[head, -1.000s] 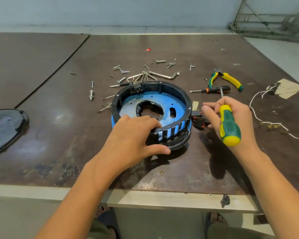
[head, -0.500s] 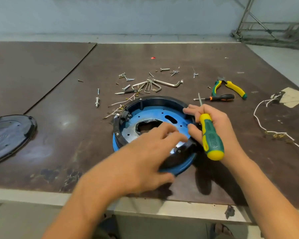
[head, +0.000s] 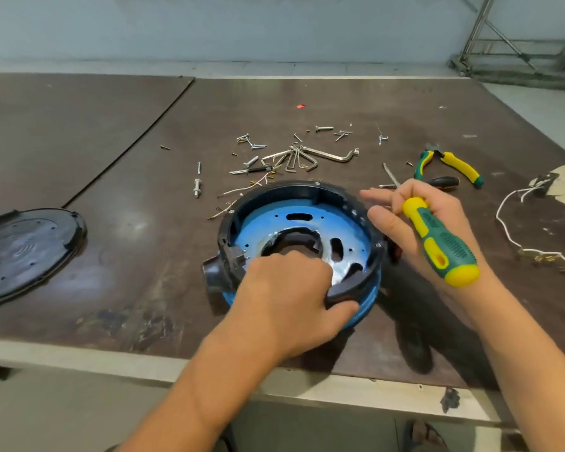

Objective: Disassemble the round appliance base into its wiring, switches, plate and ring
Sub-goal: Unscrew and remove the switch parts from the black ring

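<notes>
The round appliance base [head: 302, 203] lies near the table's front edge: a black ring around a blue plate [head: 307, 223] with a jagged centre hole. My left hand [head: 287, 301] grips the ring's near rim, fingers curled inside, thumb outside. My right hand [head: 418, 230] holds a green-and-yellow screwdriver [head: 437, 243] in the palm, its blade pointing away, while its outstretched fingers touch the ring's right side. A dark switch part [head: 393, 252] shows just below that hand. White wires [head: 519, 236] lie to the right.
Loose screws and hex keys [head: 304, 154] are scattered behind the base. Yellow-green pliers [head: 450, 164] and a black-handled screwdriver [head: 444, 182] lie at the back right. A black round cover [head: 23, 249] rests at the left. The table edge [head: 111, 357] runs just in front.
The base has turned under my hands, a black lug now sticking out at its left. My left hand moved from above the plate onto the near rim. My right hand shifted right.
</notes>
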`<action>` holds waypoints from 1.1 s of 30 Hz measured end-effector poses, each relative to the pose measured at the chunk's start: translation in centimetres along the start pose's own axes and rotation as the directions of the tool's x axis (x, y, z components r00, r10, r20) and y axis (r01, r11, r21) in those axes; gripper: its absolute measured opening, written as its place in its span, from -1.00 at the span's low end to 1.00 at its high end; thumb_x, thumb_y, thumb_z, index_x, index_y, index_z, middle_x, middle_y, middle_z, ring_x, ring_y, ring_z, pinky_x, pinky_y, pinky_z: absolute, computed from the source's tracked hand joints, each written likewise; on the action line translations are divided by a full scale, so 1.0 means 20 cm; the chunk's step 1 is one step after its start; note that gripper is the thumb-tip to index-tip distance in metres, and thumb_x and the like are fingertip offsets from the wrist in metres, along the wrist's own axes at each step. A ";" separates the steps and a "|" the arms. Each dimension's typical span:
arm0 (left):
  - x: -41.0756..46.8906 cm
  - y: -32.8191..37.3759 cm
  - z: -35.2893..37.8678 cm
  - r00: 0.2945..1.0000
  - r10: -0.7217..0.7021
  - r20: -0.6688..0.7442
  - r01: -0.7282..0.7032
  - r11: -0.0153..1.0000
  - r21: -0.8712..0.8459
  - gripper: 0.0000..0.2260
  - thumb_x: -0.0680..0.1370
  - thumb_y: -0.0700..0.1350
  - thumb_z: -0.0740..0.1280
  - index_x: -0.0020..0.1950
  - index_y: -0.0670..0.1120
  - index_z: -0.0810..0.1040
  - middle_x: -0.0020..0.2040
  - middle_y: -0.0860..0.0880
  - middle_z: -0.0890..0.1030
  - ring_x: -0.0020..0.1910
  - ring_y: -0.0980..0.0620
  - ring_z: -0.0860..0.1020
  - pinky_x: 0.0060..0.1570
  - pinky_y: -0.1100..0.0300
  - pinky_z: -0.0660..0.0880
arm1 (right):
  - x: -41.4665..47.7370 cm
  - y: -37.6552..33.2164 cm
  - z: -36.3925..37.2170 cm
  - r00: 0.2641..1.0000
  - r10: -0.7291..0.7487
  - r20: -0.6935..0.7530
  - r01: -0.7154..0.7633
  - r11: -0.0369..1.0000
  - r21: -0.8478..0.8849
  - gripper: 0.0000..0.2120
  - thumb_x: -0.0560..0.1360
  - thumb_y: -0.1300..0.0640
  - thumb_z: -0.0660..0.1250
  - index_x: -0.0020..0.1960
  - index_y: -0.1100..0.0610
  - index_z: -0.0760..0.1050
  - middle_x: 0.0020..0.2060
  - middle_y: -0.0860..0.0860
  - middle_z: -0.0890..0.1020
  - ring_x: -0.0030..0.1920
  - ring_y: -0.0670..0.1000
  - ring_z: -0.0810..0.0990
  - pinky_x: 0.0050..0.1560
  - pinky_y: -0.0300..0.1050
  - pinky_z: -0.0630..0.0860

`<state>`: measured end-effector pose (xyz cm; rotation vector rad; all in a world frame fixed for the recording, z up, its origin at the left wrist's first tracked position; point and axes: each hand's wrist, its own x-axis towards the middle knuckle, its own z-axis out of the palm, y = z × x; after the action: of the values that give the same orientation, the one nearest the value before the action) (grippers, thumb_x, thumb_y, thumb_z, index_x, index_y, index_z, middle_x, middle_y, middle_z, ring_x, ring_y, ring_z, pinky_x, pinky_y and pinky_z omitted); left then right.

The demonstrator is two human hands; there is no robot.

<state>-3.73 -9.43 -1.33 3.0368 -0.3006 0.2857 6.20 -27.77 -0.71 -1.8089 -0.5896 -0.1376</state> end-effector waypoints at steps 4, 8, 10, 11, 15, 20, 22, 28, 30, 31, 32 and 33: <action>0.00 0.08 0.03 0.963 -0.243 -0.115 0.219 0.957 -0.192 -0.70 0.56 0.26 0.29 -0.02 0.05 0.36 -0.33 0.10 0.44 -0.38 0.12 0.43 -0.41 0.20 0.30 | -0.01 0.01 0.02 0.990 -0.026 0.135 0.042 0.992 -0.118 -0.72 0.48 0.19 0.51 -0.22 0.11 0.41 0.07 -0.05 0.73 0.13 -0.25 0.67 0.06 -0.33 0.60; 0.01 -0.01 -0.05 0.977 -0.203 -0.057 0.151 0.862 -0.483 -0.68 0.54 0.21 0.35 0.16 0.14 0.33 -0.28 0.09 0.56 -0.25 0.14 0.53 -0.19 0.11 0.47 | -0.02 0.07 0.07 0.984 -0.059 0.170 0.097 0.970 -0.225 -0.68 0.45 0.16 0.54 -0.23 0.03 0.37 0.03 0.01 0.74 0.27 -0.26 0.60 0.26 -0.14 0.55; -0.01 -0.14 -0.13 0.993 -0.053 0.102 0.097 0.862 -0.498 -0.63 0.50 0.25 0.38 0.23 0.20 0.39 -0.03 0.18 0.59 -0.01 0.18 0.56 0.06 0.10 0.54 | -0.03 0.11 0.08 0.983 -0.072 0.169 0.107 0.972 -0.207 -0.68 0.46 0.25 0.51 -0.23 0.04 0.36 0.06 0.03 0.73 0.32 -0.25 0.57 0.30 -0.11 0.53; -0.02 -0.23 -0.17 0.984 0.024 0.177 0.062 0.884 -0.464 -0.59 0.47 0.28 0.39 0.27 0.25 0.41 0.11 0.25 0.52 0.11 0.21 0.53 0.17 0.12 0.52 | -0.03 0.13 0.07 0.983 -0.068 0.170 0.102 0.975 -0.197 -0.67 0.45 0.34 0.47 -0.23 0.05 0.36 0.08 0.02 0.73 0.34 -0.24 0.55 0.31 -0.12 0.53; -0.08 -0.50 -0.25 0.937 0.009 0.348 0.116 0.934 -0.337 -0.58 0.30 0.38 0.43 0.10 0.30 0.54 0.11 0.36 0.51 0.16 0.35 0.46 0.49 -0.08 0.29 | -0.01 0.18 0.06 0.980 0.015 0.199 0.024 0.981 -0.194 -0.68 0.49 0.40 0.40 -0.23 0.01 0.47 -0.08 0.10 0.70 0.28 -0.01 0.63 0.17 0.10 0.55; -0.07 -0.51 -0.19 0.982 0.010 0.191 0.063 0.925 -0.374 -0.56 0.26 0.39 0.41 0.03 0.20 0.62 0.01 0.31 0.60 0.13 0.29 0.53 0.61 -0.07 -0.04 | 0.00 0.14 0.04 0.977 0.002 0.212 0.037 0.984 -0.176 -0.71 0.47 0.42 0.42 -0.18 0.12 0.39 0.19 0.11 0.69 0.41 -0.20 0.51 0.30 -0.10 0.52; -0.05 -0.46 -0.16 0.990 0.029 0.137 0.023 0.932 -0.362 -0.54 0.29 0.41 0.40 0.02 0.14 0.61 -0.02 0.25 0.61 0.10 0.23 0.54 0.58 0.03 0.12 | 0.00 0.13 0.01 0.979 -0.020 0.204 0.059 0.981 -0.187 -0.73 0.46 0.28 0.49 -0.16 0.06 0.41 0.24 -0.05 0.67 0.36 -0.26 0.53 0.33 -0.19 0.45; 0.01 -0.17 -0.03 0.999 0.036 0.020 -0.031 0.980 -0.197 -0.56 0.48 0.41 0.24 -0.01 0.07 0.57 -0.14 0.14 0.52 -0.18 0.09 0.51 -0.05 0.10 0.53 | -0.01 0.09 -0.02 0.987 -0.094 0.131 0.107 0.989 -0.097 -0.76 0.59 -0.06 0.35 0.17 0.04 0.55 0.02 -0.17 0.75 0.11 -0.15 0.69 0.15 -0.27 0.56; 0.03 -0.13 -0.01 0.999 -0.036 0.029 0.040 0.982 -0.187 -0.56 0.50 0.39 0.24 0.07 0.05 0.54 -0.07 0.11 0.52 -0.10 0.05 0.53 -0.06 0.07 0.55 | -0.03 0.10 -0.02 0.987 -0.113 0.112 0.118 0.993 -0.032 -0.64 0.61 -0.18 0.30 0.31 -0.02 0.47 0.02 -0.10 0.76 0.15 0.00 0.70 0.26 0.07 0.57; 0.04 -0.13 -0.01 0.997 -0.057 0.048 0.066 0.975 -0.215 -0.56 0.50 0.37 0.27 0.12 0.05 0.53 -0.02 0.10 0.54 -0.04 0.05 0.53 -0.02 0.07 0.55 | -0.04 0.12 -0.03 0.986 -0.125 0.115 0.126 0.992 -0.007 -0.59 0.61 -0.23 0.28 0.36 -0.05 0.43 0.02 -0.05 0.76 0.12 0.12 0.70 0.24 0.26 0.56; 0.05 -0.14 -0.03 0.995 -0.065 0.079 0.083 0.965 -0.250 -0.54 0.49 0.35 0.32 0.19 0.05 0.52 0.04 0.10 0.56 0.02 0.06 0.54 0.04 0.08 0.55 | -0.05 0.13 -0.04 0.982 -0.146 0.118 0.142 0.989 0.042 -0.56 0.62 -0.26 0.27 0.39 -0.05 0.41 0.03 0.00 0.76 0.08 0.23 0.69 0.16 0.41 0.53; 0.04 -0.16 -0.04 0.992 -0.049 0.112 0.077 0.963 -0.259 -0.52 0.47 0.34 0.36 0.25 0.07 0.50 0.10 0.11 0.57 0.08 0.06 0.54 0.09 0.07 0.55 | -0.06 0.14 -0.05 0.980 -0.155 0.123 0.142 0.984 0.108 -0.55 0.62 -0.25 0.27 0.39 -0.02 0.40 0.03 0.07 0.75 0.03 0.34 0.66 0.07 0.49 0.51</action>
<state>-2.47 -6.39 -0.49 2.7958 -0.2271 0.0737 6.62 -29.63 -3.26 -1.6862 -0.8127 -0.0896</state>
